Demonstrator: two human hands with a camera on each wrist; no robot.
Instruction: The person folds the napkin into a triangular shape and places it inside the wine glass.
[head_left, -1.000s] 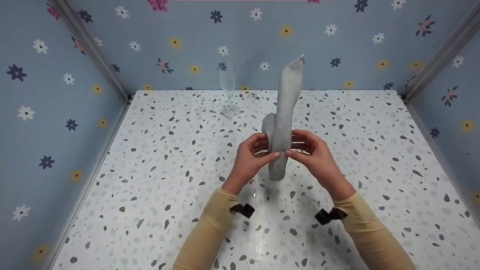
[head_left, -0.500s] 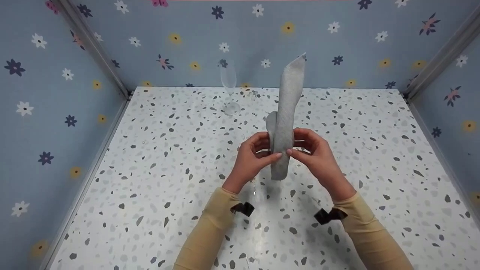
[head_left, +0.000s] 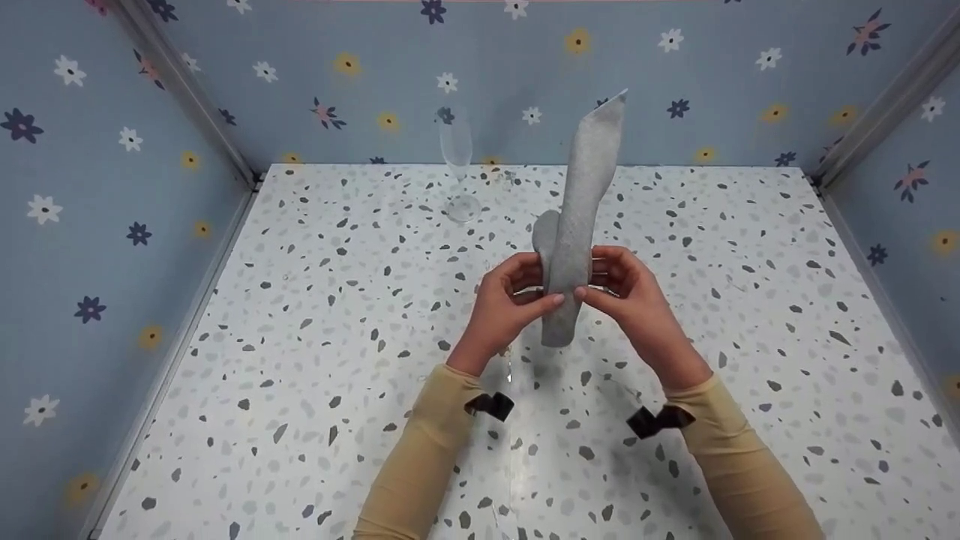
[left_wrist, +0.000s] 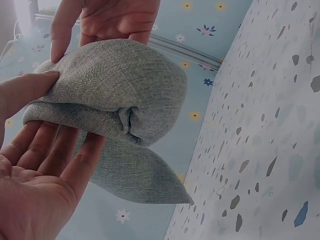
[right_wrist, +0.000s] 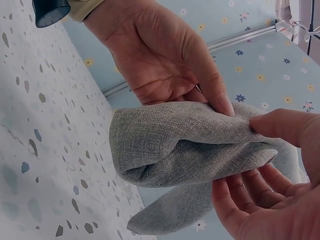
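A grey cloth napkin (head_left: pixel 587 172), folded into a long band with a bulge on its left, stands nearly upright above the table. My left hand (head_left: pixel 504 304) holds its lower part from the left, thumb in front and fingers behind. From the right, my right hand (head_left: pixel 637 311) pinches it at the same height, so the two thumbs nearly meet. In the left wrist view the napkin (left_wrist: pixel 120 90) shows a rolled end with a tucked fold, and a pointed corner hangs beneath. The right wrist view shows the layered cloth (right_wrist: pixel 170 135) between both hands.
A clear champagne flute (head_left: pixel 456 146) stands upright at the back of the table, left of the napkin. The white speckled tabletop (head_left: pixel 337 412) is bounded by blue flowered panels (head_left: pixel 360 90) at the back and both sides.
The head view has shifted slightly, so the scene sits higher. The napkin's top leans a little further right. Both hands keep the same hold on it.
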